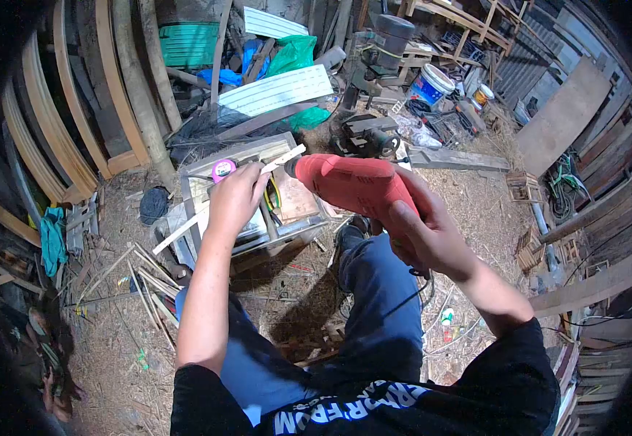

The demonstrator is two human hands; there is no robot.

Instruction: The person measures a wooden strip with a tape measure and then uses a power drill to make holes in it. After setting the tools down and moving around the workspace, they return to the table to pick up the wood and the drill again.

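My right hand is wrapped around the handle of a red power drill, whose front end points left. Its dark chuck is close to the end of a thin pale wooden strip; whether the bit touches the wood I cannot make out. Closed on that strip, my left hand holds it above a low workbench. On the bench, a pink tape measure lies just behind my left hand. Yellow-handled pliers show between the hand and the drill.
Loose wooden sticks lie left of my legs. Curved wooden frames lean at the left. Beyond the bench are white slatted panels, a green plastic bag and a white-and-blue bucket. Shavings cover the floor.
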